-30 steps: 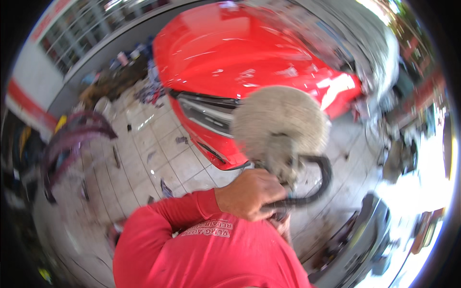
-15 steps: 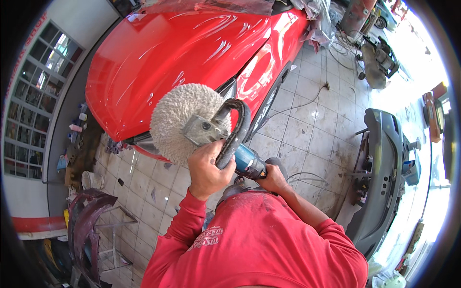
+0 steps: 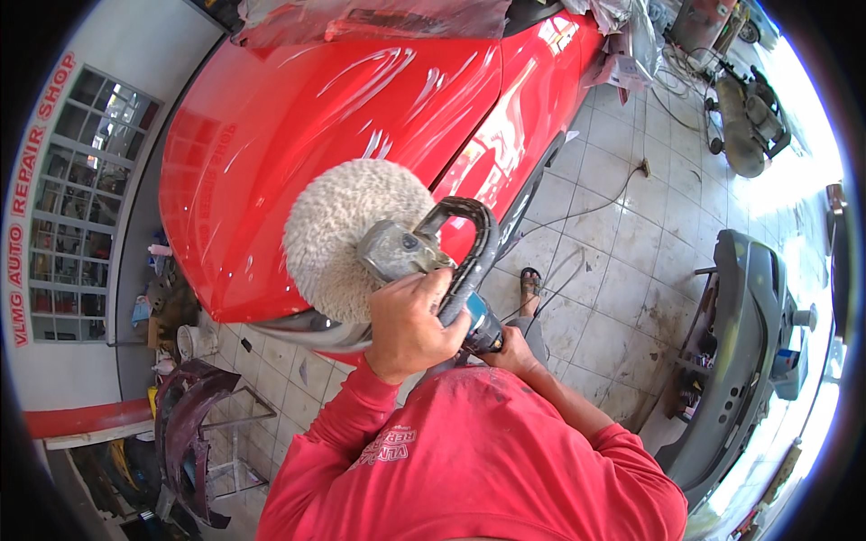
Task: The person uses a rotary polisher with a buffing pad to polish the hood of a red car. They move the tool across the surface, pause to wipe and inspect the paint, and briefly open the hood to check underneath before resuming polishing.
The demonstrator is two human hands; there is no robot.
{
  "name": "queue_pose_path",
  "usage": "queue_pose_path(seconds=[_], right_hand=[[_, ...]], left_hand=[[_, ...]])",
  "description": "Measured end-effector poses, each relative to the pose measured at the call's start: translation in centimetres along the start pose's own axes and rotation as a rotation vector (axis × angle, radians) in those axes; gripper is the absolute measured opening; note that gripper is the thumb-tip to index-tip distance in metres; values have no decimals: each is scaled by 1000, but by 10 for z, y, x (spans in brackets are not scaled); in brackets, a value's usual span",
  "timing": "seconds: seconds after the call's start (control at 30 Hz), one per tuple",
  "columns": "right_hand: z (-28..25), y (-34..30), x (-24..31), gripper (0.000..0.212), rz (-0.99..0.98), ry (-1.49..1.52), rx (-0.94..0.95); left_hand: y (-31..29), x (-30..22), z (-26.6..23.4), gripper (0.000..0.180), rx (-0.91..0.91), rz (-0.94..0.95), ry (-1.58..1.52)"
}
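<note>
Left hand (image 3: 410,325) and right hand (image 3: 510,347) grip grey rotary polisher (image 3: 424,257), its woolly round pad (image 3: 347,239) swung left since 1 second ago, now over red car hood (image 3: 298,117).

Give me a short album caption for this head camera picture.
Both hands, left hand and right hand, grip a polisher over a red car.

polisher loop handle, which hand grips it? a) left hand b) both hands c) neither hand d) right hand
a: the left hand wraps the black loop handle beside the wool pad, while the right hand holds the polisher's blue body farther back.
</note>
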State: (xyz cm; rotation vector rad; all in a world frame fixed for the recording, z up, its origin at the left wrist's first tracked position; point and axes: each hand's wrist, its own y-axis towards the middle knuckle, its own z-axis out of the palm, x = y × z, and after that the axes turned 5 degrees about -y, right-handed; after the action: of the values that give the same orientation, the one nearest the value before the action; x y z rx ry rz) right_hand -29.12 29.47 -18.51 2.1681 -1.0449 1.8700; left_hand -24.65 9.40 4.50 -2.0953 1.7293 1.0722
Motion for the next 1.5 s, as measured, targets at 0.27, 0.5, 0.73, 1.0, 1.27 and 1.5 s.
queue_pose_path(seconds=[0.27, 0.5, 0.73, 1.0, 1.27, 1.5], right_hand=[[-121, 39, 16, 31, 82, 108, -7], [-142, 39, -2, 34, -57, 18, 26], [-188, 68, 25, 33, 344, 101, -22], [-228, 97, 45, 19, 160, 207, -51], [-130, 24, -22, 37, 127, 54, 129], [-146, 45, 9, 29, 195, 148, 29]], left_hand=[[140, -4, 59, 45, -17, 254, 28], [115, -6, 72, 55, -82, 145, 114], [218, -10, 110, 35, 68, 211, 126], [277, -18, 119, 42, 33, 155, 198], [92, -4, 78, 66, -13, 176, 106], [152, 0, 98, 44, 64, 162, 84]])
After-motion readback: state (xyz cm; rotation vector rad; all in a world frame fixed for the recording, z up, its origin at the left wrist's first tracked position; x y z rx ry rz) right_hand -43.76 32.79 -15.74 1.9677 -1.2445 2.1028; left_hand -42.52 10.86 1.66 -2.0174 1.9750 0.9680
